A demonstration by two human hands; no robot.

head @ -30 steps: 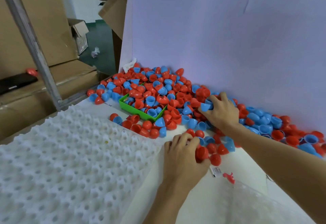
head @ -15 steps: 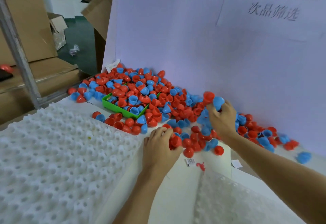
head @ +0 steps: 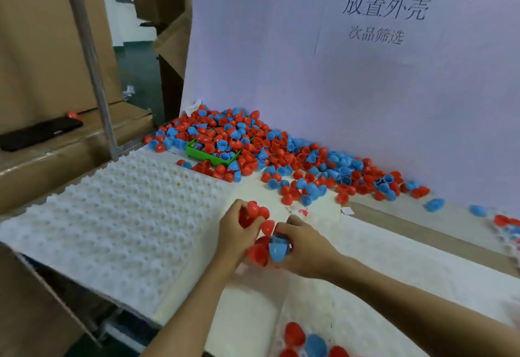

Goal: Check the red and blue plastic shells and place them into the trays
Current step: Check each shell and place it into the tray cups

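near tray (head: 365, 325): lying at the bottom edge; already holding a few red and blue shells (head: 306, 341)
left hand (head: 239, 234): fingers curling round several red shells (head: 254, 211); hovering above the tabletop (head: 394, 247)
right hand (head: 302, 245): fingers gripping a blue shell (head: 278, 248) with red ones pressed beside it; touching the left hand's load
step: checking a handful, both hands meeting over the gap between trays; next move is likely calling for seating shells one per pocket, without dropping the rest
white tray (head: 121, 216): lying to the left, pockets looking unfilled
shell pile (head: 253, 148): spreading along the back board; green bin (head: 209, 155) half buried in it
change: both hands have been pulling back from the pile, now carrying shells nearer the body
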